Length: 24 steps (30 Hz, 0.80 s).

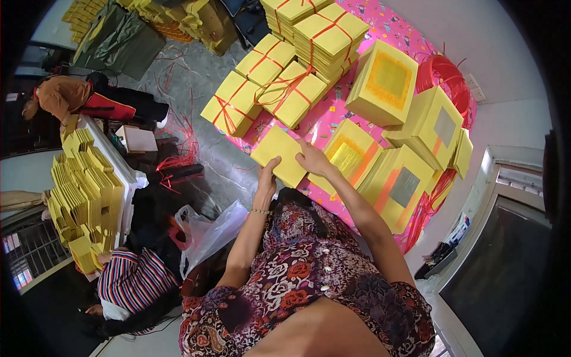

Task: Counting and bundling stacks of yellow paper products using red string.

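Both my hands grip a stack of yellow paper [278, 149] at the near edge of the table. My left hand [267, 177] is closed on its lower left side, thumb on top. My right hand [313, 159] grips its right side, the thumb pressing the edge; the fingers underneath are hidden. Just beyond lie yellow paper bundles tied with red string [233, 102]. To the right of my right hand are yellow paper stacks with a gold square and an orange band [348, 156] and with a silver square [403, 185].
A pink patterned cloth [380, 18] covers the table. A red string coil [440, 77] lies at its far right. Red string scraps [181, 149] litter the grey floor. Two people sit at the left by a white table [126, 205] piled with folded yellow paper. A clear plastic bag [208, 233] is left of my arm.
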Tool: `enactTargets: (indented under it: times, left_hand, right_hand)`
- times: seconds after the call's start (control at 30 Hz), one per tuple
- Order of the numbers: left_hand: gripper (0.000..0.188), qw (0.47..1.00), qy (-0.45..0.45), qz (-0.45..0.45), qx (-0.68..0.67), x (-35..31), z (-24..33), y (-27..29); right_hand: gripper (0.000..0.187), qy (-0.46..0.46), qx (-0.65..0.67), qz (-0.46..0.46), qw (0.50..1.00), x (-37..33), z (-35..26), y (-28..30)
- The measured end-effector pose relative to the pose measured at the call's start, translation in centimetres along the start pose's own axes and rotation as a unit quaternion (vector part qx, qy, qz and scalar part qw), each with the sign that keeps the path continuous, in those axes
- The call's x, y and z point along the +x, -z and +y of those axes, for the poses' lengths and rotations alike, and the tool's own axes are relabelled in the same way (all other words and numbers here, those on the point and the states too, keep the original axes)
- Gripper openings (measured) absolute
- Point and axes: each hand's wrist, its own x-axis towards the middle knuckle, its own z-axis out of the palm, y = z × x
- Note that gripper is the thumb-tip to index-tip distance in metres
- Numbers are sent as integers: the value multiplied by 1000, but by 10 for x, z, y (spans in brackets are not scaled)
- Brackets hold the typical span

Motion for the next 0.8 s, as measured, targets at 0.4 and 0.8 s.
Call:
enactTargets:
  times: [0.4, 0.8]
  left_hand:
    - [76, 896, -329, -164, 249, -89, 18, -39]
    - [89, 739, -467, -361, 326, -30, -10, -110]
  right_hand:
    - [60, 127, 399, 116, 900, -88, -8, 39]
    - [55, 98, 575, 237, 777, -110, 44, 75]
